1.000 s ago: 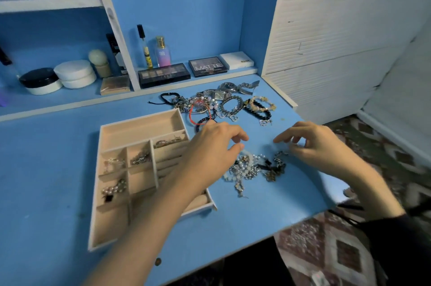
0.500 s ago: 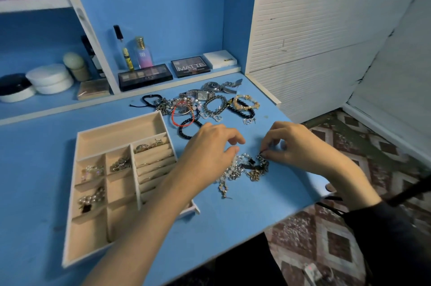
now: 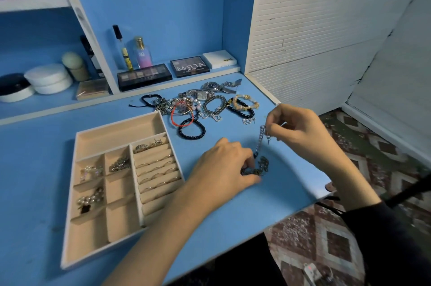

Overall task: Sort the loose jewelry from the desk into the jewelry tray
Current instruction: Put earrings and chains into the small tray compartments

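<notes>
Two grips share one tangle: the right grip (image 3: 296, 129) pinches a silver link chain (image 3: 260, 143) aloft by one end, and the left grip (image 3: 224, 166) pinches its dark knotted clump (image 3: 258, 168) on the blue counter (image 3: 256, 204), near the beige compartment tray (image 3: 70, 239). A hard pull could tighten the knot or snap a link.

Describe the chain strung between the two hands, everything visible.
The chain looks like silvery metal with chunky oval links. The right hand pinches its upper end, where a small clasp-like piece dangles. It hangs nearly straight, slightly slanted, above the blue desk. Its lower end runs into a darker tangled heap on the desk, which the left hand grips with curled fingers. Whether both are one piece is unclear.
</notes>
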A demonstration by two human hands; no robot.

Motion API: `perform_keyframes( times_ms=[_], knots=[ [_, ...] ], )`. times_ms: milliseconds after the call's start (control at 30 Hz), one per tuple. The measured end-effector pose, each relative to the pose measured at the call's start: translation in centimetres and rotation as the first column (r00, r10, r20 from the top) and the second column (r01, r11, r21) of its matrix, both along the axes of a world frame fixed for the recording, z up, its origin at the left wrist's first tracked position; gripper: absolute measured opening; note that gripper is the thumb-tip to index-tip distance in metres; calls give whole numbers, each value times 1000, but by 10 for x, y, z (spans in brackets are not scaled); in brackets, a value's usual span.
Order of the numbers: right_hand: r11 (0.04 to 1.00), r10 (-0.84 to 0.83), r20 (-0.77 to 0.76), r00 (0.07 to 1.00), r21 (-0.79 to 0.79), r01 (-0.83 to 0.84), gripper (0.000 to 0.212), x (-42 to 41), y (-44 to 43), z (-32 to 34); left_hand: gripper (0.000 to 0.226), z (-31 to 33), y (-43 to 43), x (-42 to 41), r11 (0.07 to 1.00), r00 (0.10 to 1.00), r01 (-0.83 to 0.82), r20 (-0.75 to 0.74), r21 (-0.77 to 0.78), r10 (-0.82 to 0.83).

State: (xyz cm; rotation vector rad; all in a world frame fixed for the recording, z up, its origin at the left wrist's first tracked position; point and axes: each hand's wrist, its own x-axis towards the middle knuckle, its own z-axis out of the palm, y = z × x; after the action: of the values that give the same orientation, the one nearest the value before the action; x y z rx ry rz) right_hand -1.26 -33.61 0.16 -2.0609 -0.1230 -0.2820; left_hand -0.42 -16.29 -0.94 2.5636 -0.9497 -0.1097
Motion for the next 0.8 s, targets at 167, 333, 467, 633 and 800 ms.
perform_keyframes(
  times_ms=[167, 333, 467, 633, 800],
  knots=[
    [977, -60, 77, 995, 207, 43, 8, 6, 9, 10, 26, -4, -4, -2, 1000, 999, -2, 42, 31, 1],
    [966, -98, 121, 988, 251, 65, 7, 9, 17, 14, 14, -5, -5, -2, 1000, 995, 17, 100, 8, -18],
    [963, -122, 140, 983, 257, 83, 10, 11, 20, 16, 14, -1, 1, 0, 997, 999, 17, 51, -70, -14],
    [948, -117, 138, 983, 310, 70, 2, 12, 23, 21, 6, 21, 15, 2, 940, 991, -89, -124, -329, 50],
    [918, -87, 149, 985, 396, 22, 11, 12, 33, 32, 3, 43, 29, 4, 788, 968, -206, -238, -580, 78]
  ],
)
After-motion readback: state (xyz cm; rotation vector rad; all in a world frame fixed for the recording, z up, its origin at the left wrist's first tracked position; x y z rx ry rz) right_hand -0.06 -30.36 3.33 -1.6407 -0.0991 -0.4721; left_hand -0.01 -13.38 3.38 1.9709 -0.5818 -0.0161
